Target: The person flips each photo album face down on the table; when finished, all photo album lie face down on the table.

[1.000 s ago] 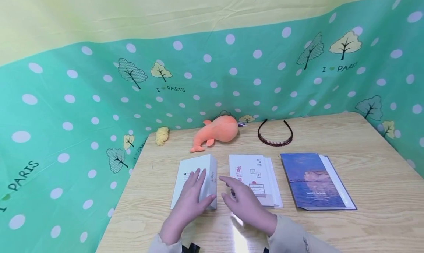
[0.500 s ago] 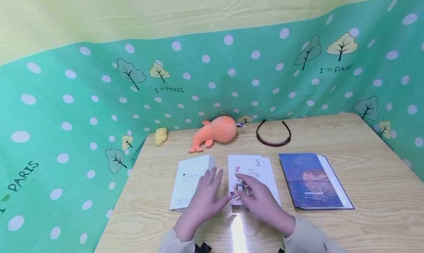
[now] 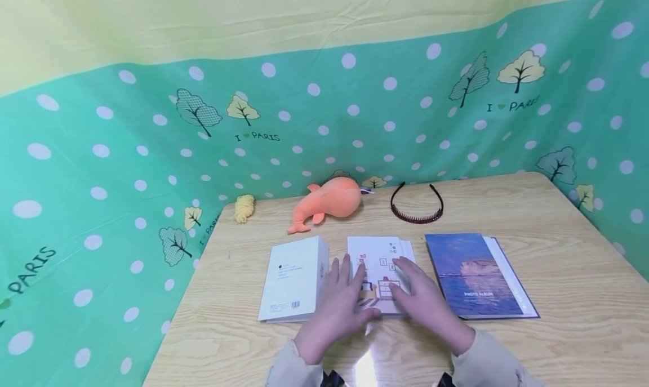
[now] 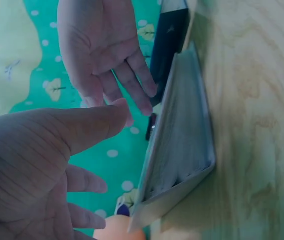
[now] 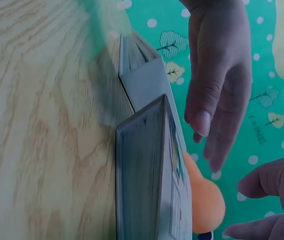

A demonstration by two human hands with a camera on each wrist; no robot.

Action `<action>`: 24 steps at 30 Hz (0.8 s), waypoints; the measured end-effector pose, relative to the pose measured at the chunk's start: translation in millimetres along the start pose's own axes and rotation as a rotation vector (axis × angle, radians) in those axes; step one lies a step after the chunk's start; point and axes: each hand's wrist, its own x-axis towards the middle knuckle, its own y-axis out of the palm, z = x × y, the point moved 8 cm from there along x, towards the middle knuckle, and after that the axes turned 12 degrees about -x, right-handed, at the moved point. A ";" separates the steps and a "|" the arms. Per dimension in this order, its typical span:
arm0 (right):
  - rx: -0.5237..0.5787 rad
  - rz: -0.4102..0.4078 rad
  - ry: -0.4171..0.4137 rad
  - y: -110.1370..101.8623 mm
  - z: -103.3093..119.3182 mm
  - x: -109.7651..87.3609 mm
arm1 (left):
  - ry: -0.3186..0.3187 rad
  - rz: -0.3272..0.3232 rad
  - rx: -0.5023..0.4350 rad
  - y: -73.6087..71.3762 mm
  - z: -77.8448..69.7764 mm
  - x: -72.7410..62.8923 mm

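A white book [image 3: 374, 247] with small printed drawings of furniture lies flat in the middle of the table. Over its left part hovers my left hand [image 3: 338, 303], fingers spread and fairly straight. My right hand [image 3: 431, 303] hangs above the book's right side, fingers relaxed. Both wrist views show a gap between the hands and this thick book [image 4: 181, 120], and neither hand holds anything. Left of it lies a second white book [image 3: 291, 280], its spine facing right. To the right is a blue photo album [image 3: 471, 277] with a seaside cliff picture.
Along the back of the table sit a yellow yarn bundle [image 3: 244, 208], an orange stuffed whale [image 3: 332, 200] and a dark toothed headband [image 3: 417, 218]. A green dotted curtain [image 3: 284, 94] hangs behind the wooden table [image 3: 563, 252] and down its left side.
Both hands have moved to the right, from between the left and middle books to above the middle one. The books stay in place; the view shifts slightly.
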 end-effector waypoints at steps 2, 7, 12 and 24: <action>-0.014 0.027 0.039 0.5 -6.1 -0.5 | -0.010 0.017 0.022 4.4 -0.1 0.3; -0.025 0.063 0.098 3.0 -16.3 -2.5 | -0.012 0.035 0.019 14.5 -1.1 1.6; -0.011 0.083 0.138 5.3 -22.3 -3.2 | -0.013 0.038 -0.005 20.8 -3.0 3.6; 0.055 0.108 0.209 6.9 -28.9 -2.9 | -0.009 0.080 -0.074 31.0 -2.2 7.4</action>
